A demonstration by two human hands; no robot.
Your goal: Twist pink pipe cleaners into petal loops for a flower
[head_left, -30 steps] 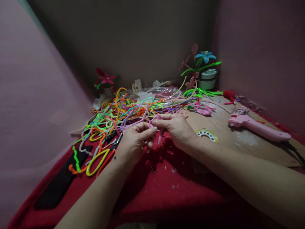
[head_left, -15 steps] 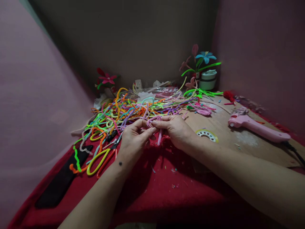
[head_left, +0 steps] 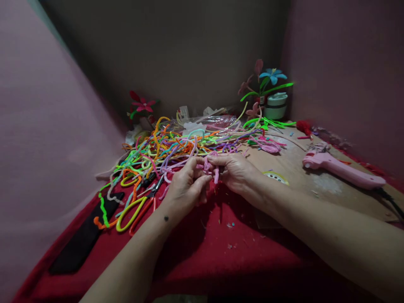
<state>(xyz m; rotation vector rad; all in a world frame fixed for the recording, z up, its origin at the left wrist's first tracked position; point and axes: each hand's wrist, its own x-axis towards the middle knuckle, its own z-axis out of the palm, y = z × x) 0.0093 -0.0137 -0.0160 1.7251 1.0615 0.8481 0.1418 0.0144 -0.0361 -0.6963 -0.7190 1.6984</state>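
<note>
A bent pink pipe cleaner (head_left: 216, 174) is pinched between my two hands, with one short end hanging down. My left hand (head_left: 191, 181) closes thumb and fingers on its left side. From the other side my right hand (head_left: 235, 168) grips the same piece, fingertips close to those of the left. Behind the hands spreads a tangled pile of colourful pipe cleaners (head_left: 176, 145). Scissors with yellow and red handles (head_left: 134, 210) lie just left of my left hand.
A pink glue gun (head_left: 344, 168) rests on the brown board (head_left: 296, 198) at right, near a yellow-rimmed roll (head_left: 276, 177). A black strip (head_left: 75, 244) lies at left on the red cloth (head_left: 189, 265). Pipe-cleaner flowers (head_left: 273, 75) and a pale pot (head_left: 276, 105) stand at the back.
Both hands have shifted slightly right. The pink pipe cleaner has been turned, so its loop looks more bunched between the fingers and its hanging end sits farther right.
</note>
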